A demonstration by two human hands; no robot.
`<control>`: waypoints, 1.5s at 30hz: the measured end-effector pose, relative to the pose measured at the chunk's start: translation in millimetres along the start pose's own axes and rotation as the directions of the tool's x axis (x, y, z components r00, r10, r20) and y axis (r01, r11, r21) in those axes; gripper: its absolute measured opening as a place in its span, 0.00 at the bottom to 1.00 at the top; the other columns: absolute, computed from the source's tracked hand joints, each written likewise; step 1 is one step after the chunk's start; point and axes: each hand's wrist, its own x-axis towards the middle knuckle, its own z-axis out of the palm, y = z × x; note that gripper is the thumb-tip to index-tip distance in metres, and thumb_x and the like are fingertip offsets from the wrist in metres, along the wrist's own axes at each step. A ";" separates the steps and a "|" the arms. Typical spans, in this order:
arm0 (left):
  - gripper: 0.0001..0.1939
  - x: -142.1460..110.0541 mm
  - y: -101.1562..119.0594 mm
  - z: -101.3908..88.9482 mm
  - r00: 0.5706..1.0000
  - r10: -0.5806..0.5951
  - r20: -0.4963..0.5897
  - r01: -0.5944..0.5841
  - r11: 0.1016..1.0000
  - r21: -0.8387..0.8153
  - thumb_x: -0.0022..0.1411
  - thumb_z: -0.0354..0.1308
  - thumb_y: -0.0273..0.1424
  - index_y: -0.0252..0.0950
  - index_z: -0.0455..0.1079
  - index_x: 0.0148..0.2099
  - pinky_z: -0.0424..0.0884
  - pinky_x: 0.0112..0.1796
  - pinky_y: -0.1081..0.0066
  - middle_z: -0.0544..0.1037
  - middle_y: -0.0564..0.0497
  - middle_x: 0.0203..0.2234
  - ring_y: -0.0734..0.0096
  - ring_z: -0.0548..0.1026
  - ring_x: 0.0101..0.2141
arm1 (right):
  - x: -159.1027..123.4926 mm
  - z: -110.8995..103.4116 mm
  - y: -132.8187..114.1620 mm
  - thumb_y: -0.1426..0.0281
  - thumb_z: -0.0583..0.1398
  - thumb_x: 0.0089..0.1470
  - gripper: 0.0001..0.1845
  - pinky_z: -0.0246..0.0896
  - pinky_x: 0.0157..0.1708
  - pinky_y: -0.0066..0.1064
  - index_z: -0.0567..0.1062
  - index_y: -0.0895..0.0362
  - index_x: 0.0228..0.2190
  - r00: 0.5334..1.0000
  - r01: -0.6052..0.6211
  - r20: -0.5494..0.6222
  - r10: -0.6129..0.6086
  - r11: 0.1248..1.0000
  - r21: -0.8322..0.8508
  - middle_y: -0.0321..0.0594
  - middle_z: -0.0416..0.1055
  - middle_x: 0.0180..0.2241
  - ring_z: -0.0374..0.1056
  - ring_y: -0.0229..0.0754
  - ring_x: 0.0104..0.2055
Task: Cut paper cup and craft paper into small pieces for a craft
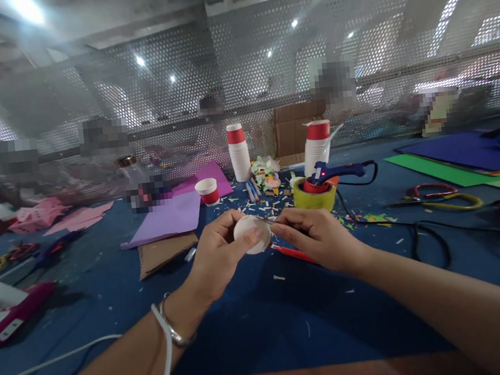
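Observation:
My left hand (pixel 220 249) grips a white round paper piece (pixel 250 237), thumb flat across its face; whether it is a loose disc or the base of a paper cup, I cannot tell. My right hand (pixel 310 235) is closed in a pinch at the disc's right edge. A thin, dark, narrow thing (pixel 264 218) runs from those fingertips to the rim, too small to name. Beneath the right hand lies a slim orange-red tool (pixel 295 254), partly hidden by it. Paper scraps (pixel 279 277) are scattered around on the blue table.
A glue gun (pixel 337 171) rests on a yellow-green tape roll (pixel 315 199), its black cable trailing right. Paper cup stacks (pixel 240 159) stand behind, with a single cup (pixel 207 191) nearby. Scissors (pixel 445 197) and coloured sheets (pixel 460 170) lie right. Purple paper (pixel 164 216) covers cardboard (pixel 163 255) left.

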 end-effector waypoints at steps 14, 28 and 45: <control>0.14 -3.1 2.2 3.3 0.999 -0.046 0.011 0.047 0.998 -0.040 0.52 0.70 0.34 0.34 0.68 0.27 0.63 0.28 0.75 0.74 0.55 0.21 0.78 0.68 0.24 | 0.3 -0.4 -0.6 0.56 0.54 0.63 0.20 0.51 0.25 0.30 0.69 0.56 0.25 0.999 -0.024 0.025 0.023 0.999 0.027 0.32 0.62 0.21 0.56 0.34 0.25; 0.14 -2.0 0.7 3.3 0.998 -0.058 0.035 0.060 0.996 -0.063 0.51 0.70 0.35 0.34 0.68 0.27 0.63 0.28 0.75 0.74 0.55 0.22 0.77 0.68 0.25 | -0.6 -1.6 -2.4 0.57 0.55 0.63 0.20 0.50 0.25 0.30 0.68 0.56 0.24 1.000 -0.002 0.010 0.001 0.998 0.068 0.31 0.58 0.21 0.53 0.34 0.25; 0.09 2.0 -3.4 0.9 0.995 0.016 0.097 -0.032 0.986 0.166 0.54 0.65 0.31 0.35 0.71 0.37 0.68 0.29 0.72 0.71 0.54 0.27 0.74 0.68 0.28 | 3.0 2.7 7.0 0.53 0.59 0.60 0.18 0.48 0.24 0.29 0.69 0.56 0.38 0.984 -0.051 -0.164 0.076 0.987 0.154 0.30 0.60 0.23 0.52 0.34 0.24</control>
